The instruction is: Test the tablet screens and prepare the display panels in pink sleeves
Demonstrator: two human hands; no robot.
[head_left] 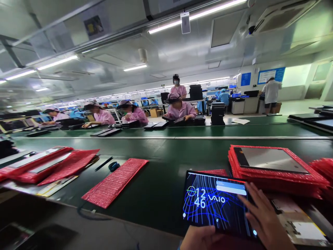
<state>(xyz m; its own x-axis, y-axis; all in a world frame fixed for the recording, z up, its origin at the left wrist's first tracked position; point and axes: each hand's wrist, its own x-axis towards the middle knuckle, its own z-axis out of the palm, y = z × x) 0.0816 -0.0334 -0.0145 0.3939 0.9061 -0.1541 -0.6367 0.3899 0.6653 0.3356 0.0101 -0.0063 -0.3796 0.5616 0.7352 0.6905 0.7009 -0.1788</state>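
Observation:
A tablet point(213, 205) with a lit screen showing "12 46" and a logo sits low in the head view. My left hand point(199, 238) grips its bottom edge. My right hand point(262, 217) lies over the screen's right side with its fingers spread and touching the glass. Behind the tablet stands a stack of red bubble-wrap bags point(273, 177) with a dark-screened tablet point(270, 159) lying on top.
A green conveyor belt point(166, 146) runs across the bench. A loose red bag point(116, 182), a pen point(103, 164) and more bagged tablets point(39, 163) lie to the left. Several workers in pink coats point(179, 109) sit across the belt, with others standing behind them.

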